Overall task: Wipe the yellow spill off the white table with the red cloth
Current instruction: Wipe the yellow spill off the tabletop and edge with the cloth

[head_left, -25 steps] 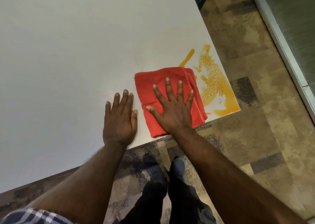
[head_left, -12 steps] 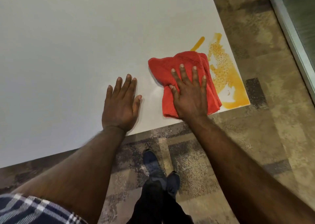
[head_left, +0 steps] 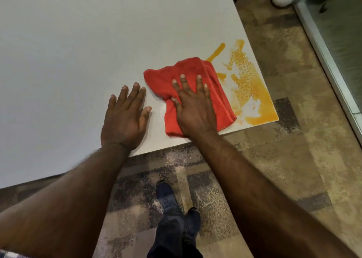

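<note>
Red cloth lies under the right hand, fingers spread, thumb seemingly pinching a fold.

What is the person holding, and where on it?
The right hand presses flat on the red cloth, across its middle, thumb bunching its left edge. The left hand lies flat on the white table, holding nothing.

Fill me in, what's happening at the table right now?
A person is wiping up a yellow spill at the table's near right corner. The right hand presses flat on a bunched red cloth, which lies at the spill's left edge. The left hand rests flat on the bare table beside the cloth, apparently bracing. Most of the spill is uncovered: a streak above the cloth, speckled smears, and a pool along the corner edge.
</note>
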`<state>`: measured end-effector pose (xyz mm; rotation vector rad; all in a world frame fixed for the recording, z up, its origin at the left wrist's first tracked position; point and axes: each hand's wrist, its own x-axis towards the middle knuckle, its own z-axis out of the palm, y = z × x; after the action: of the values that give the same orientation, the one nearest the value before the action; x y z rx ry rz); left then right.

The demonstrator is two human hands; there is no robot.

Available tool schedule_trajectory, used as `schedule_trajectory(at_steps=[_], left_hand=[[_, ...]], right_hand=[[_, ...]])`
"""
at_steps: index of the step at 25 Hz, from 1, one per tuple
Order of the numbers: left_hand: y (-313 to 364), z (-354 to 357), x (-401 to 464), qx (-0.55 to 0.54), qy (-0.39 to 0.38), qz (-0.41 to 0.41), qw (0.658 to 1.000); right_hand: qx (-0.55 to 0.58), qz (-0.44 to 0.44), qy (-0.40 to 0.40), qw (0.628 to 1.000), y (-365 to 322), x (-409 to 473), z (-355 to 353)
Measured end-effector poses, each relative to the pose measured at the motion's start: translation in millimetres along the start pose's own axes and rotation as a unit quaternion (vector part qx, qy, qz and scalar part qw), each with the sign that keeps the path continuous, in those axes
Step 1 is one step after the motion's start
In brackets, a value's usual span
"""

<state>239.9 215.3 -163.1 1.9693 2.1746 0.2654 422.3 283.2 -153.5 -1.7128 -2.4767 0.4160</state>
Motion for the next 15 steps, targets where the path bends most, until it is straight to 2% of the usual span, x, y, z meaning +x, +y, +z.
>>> schedule_trajectory(at_steps=[4, 9, 15], left_hand=[[0, 0, 0, -0.008, 0.0, -0.003, 1.0], [-1, 1, 0, -0.014, -0.002, -0.004, 1.0], [-1, 2, 1, -0.01, 0.005, -0.002, 1.0]], right_hand=[[-0.007, 0.059, 0.033, 0.998, 38, 10, -11], [0.013, 0.121, 0.056, 0.991, 56, -25, -11], [-0.009, 0.059, 0.023, 0.998, -10, -34, 8]])
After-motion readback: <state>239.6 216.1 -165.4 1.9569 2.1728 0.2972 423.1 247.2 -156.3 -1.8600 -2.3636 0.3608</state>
